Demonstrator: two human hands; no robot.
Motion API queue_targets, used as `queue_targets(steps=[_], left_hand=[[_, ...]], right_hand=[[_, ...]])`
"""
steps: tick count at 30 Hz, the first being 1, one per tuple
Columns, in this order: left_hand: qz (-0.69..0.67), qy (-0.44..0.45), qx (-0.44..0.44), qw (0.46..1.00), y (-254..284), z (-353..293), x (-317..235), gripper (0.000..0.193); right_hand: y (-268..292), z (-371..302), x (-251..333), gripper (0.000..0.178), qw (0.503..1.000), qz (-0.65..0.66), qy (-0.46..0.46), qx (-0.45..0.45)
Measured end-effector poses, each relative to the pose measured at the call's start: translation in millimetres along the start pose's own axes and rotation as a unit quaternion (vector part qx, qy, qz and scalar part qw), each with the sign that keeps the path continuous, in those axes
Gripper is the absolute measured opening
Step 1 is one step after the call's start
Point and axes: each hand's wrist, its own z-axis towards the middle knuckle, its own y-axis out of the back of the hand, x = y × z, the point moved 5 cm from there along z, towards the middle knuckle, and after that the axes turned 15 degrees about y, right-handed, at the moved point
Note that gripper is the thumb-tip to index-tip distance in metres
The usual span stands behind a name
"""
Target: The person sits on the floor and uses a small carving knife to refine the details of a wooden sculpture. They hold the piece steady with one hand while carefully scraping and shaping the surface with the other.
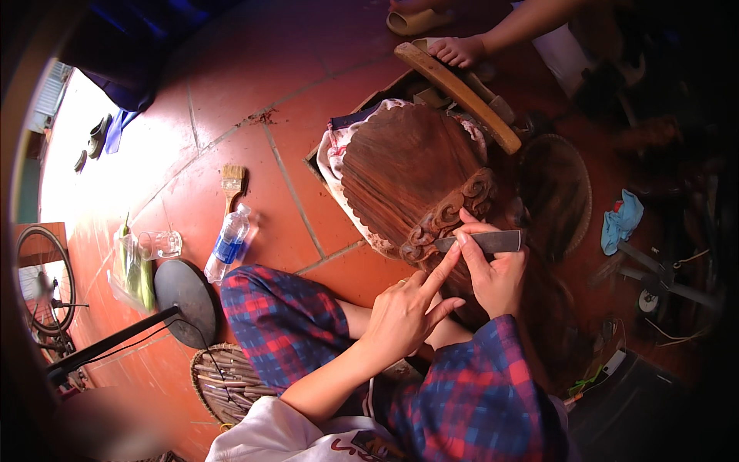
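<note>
A dark brown wooden panel [408, 154] with a scalloped edge lies tilted in front of me on a pale patterned cloth [332, 163]. Carved scrolls [454, 208] run along its near end. My right hand [496, 273] is closed on a flat grey metal chisel [493, 242], whose tip meets the carving. With its index finger stretched to the chisel's tip end and its thumb spread away, my left hand [408, 312] rests by the scrolls. Its other fingers are partly hidden.
A wooden bar [462, 96] crosses behind the panel, beside another person's bare foot [458, 51]. On the tiles at left are a brush [233, 185], a plastic bottle [229, 245], a glass [162, 245] and a round black stand base [187, 304]. A blue cloth [622, 221] lies right.
</note>
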Motion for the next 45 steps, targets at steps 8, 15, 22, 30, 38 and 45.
queue_targets(steps=[8,15,22,30,38,45], left_hand=[[0.007,0.004,0.012,1.000,-7.5,-0.8,-1.6,0.082],[0.035,0.020,0.026,0.999,-5.5,-5.0,-1.5,0.083],[0.019,0.027,0.035,0.999,-8.0,-3.1,-6.2,0.082],[-0.014,-0.004,-0.019,1.000,-6.6,-3.6,-4.8,0.079],[0.017,0.009,-0.009,1.000,-8.9,0.6,-3.3,0.080],[0.010,0.006,-0.017,1.000,-9.3,5.1,-2.7,0.081]], right_hand=[[5.5,5.9,-2.1,0.010,0.996,-0.002,0.083,-0.015],[4.0,-0.7,-1.8,0.007,0.993,-0.008,0.109,0.031],[8.8,1.1,-0.7,0.011,0.994,-0.010,0.103,0.034],[5.3,5.3,1.2,0.008,0.989,-0.027,0.141,0.029],[6.0,5.1,4.7,0.010,0.995,-0.041,0.094,0.012],[4.2,3.2,1.6,0.008,0.997,-0.002,0.062,-0.034]])
